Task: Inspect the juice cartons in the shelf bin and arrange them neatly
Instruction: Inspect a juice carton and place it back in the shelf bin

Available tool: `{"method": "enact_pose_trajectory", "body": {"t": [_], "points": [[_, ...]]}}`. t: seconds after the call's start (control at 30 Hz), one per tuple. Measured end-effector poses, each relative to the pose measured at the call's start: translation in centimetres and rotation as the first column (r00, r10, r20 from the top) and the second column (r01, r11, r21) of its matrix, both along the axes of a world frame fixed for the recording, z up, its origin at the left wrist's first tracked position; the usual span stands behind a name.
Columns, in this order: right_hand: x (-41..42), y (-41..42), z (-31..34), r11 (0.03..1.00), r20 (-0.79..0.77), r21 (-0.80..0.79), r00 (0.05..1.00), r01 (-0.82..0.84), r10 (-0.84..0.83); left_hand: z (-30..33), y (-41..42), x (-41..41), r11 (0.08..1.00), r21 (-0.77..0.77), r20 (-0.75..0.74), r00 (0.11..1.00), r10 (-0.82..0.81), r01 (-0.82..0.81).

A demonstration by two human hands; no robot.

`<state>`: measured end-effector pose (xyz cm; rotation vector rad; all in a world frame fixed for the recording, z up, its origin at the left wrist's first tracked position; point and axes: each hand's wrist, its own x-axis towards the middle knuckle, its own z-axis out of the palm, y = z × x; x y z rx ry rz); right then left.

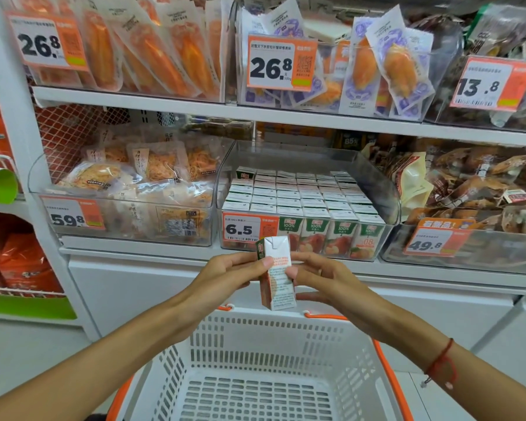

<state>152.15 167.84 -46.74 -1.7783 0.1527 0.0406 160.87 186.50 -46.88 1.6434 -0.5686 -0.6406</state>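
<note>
While standing upright at frame centre, small juice carton (pixel 276 273), printed text side facing the camera, being pinched between left hand (pixel 230 273) and right hand (pixel 322 279), thumbs and fingertips gripping opposite edges. Just behind, clear shelf bin (pixel 389 192) holding tidy rows of juice cartons (pixel 301 194), orange 6.5 price tag (pixel 246 228) hanging on its front. Below, white plastic basket (pixel 264 360) sitting with orange handles.

Brightness: bright, even, white; from overhead, source out of view
Shadows: soft, faint; darker under the upper shelf (pixel 255 112)
Glare: pale sheen on clear bin (pixel 377 180) walls and plastic packets (pixel 152 53)
Distortion: wide-angle; shelf edges bow, corners stretch
Focus: centre sharp; small print and far edges smeared
</note>
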Motion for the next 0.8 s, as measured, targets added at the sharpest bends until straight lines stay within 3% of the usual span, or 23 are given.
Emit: {"method": "enact_pose_trajectory", "body": {"t": [0.17, 0.27, 0.37, 0.47, 0.7, 0.73, 0.8], "points": [[-0.5, -0.7, 1.0, 0.977, -0.015, -0.073, 0.98, -0.198, 0.197, -0.2, 0.0, -0.3, 0.998, -0.017, -0.001, 0.999, -0.054, 0.054], [-0.5, -0.6, 1.1, 0.991, 0.02, -0.061, 0.992, -0.121, 0.123, -0.2, 0.0, -0.4, 0.996, -0.027, -0.008, 0.996, -0.085, 0.085], [-0.3, 0.0, 0.6, 0.993, 0.104, -0.106, 0.993, 0.061, -0.05, -0.3, 0.1, -0.2, 1.0, -0.026, -0.007, 1.0, 0.001, -0.001], [-0.3, 0.4, 0.2, 0.915, 0.21, -0.338, 0.965, 0.219, -0.154, -0.3, 0.5, 0.0, 0.997, -0.008, -0.043, 0.996, 0.074, -0.075], [-0.2, 1.3, -1.1, 0.738, 0.29, -0.616, 0.951, 0.275, -0.112, -0.5, -0.8, -1.0, 0.968, 0.055, 0.021, 0.97, 0.242, -0.243], [-0.2, 1.3, -1.1, 0.74, 0.282, -0.621, 0.955, 0.258, -0.096, -0.5, -0.8, -0.9, 0.963, 0.054, 0.03, 0.964, 0.265, -0.266], [-0.1, 0.9, -0.9, 0.837, 0.248, -0.505, 0.964, 0.213, -0.096, -0.4, -0.4, -0.6, 0.967, 0.049, 0.027, 0.968, 0.251, -0.252]]}}
